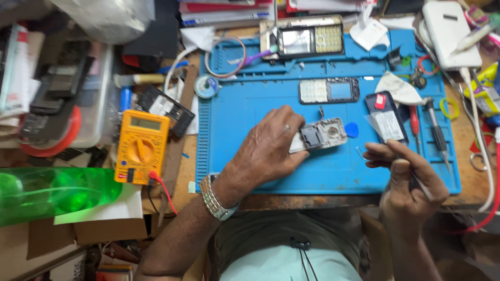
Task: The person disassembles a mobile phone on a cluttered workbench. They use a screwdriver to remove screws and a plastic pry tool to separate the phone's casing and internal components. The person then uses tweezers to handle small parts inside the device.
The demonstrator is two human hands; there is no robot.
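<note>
Blue work mat: bare stretch left of centre and along its near edge under the left hand; open passage there. Mat centre blocked by opened phone body; keypad phone just beyond it. Right strip crowded: black phone, red screwdriver, soldering iron. Right hand holds the near right corner. Left of the mat, yellow multimeter and its red lead bar entry.

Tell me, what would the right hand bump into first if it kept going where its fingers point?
Probably the opened phone body, held down by the left hand. The right hand points left toward it across bare blue mat.
</note>
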